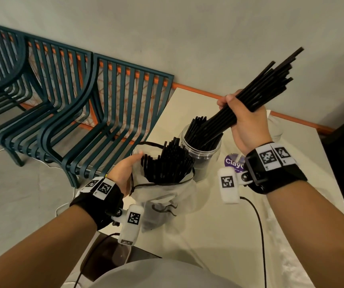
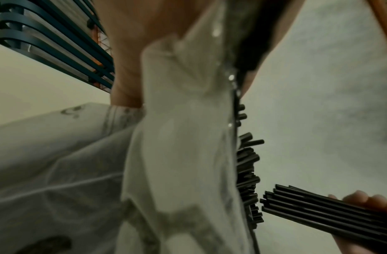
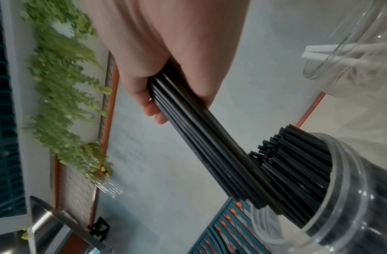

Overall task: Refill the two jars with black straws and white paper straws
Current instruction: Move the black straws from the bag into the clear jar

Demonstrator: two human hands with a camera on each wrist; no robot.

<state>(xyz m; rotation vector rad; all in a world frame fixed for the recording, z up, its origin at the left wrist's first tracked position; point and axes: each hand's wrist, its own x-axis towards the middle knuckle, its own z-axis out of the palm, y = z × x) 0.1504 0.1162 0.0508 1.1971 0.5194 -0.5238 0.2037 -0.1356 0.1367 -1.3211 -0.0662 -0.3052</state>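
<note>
Teal chairs (image 1: 104, 113) stand left of the table (image 1: 250, 235); bag (image 1: 167, 196) touches jar (image 1: 203, 156).

A pale table (image 1: 225, 229) with an orange edge is carrying a clear jar (image 1: 203, 155) of black straws. Touching the jar's near-left side, a white drawstring bag (image 1: 167, 196) is standing. A purple sticker (image 1: 232, 162) is lying just right of the jar.

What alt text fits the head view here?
The right hand grips a bundle of black straws, lower ends entering a clear jar already holding black straws. The left hand holds open a white bag of more straws.
</note>
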